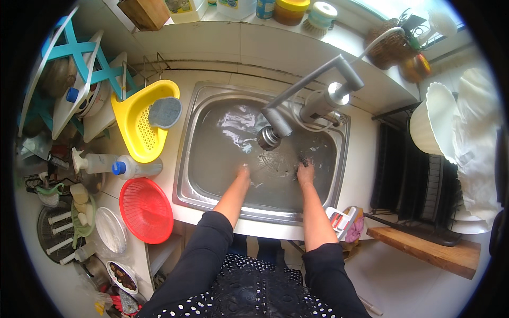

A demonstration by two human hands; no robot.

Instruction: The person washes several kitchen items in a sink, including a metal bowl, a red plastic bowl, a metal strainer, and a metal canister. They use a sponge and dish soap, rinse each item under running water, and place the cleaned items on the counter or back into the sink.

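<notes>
Murky grey water (222,159) fills a stainless steel sink (183,159) in front of me. My left hand (243,171) dips into it left of centre, its fingers hidden below the surface. To the right, my right hand (305,174) is partly under water, and a small dark thing (304,160) shows at its fingers. Whether that hand grips it cannot be made out. Between and beyond the hands, the grey faucet (278,123) hangs its spout head over rippled water.
Left of the sink are a yellow corner strainer (126,119) with a grey scrubber (165,113), a red plastic colander (146,210) and a blue-capped bottle (137,167). A black dish rack (409,175) and a wooden board (425,250) stand right. Jars and a brush (321,18) line the ledge.
</notes>
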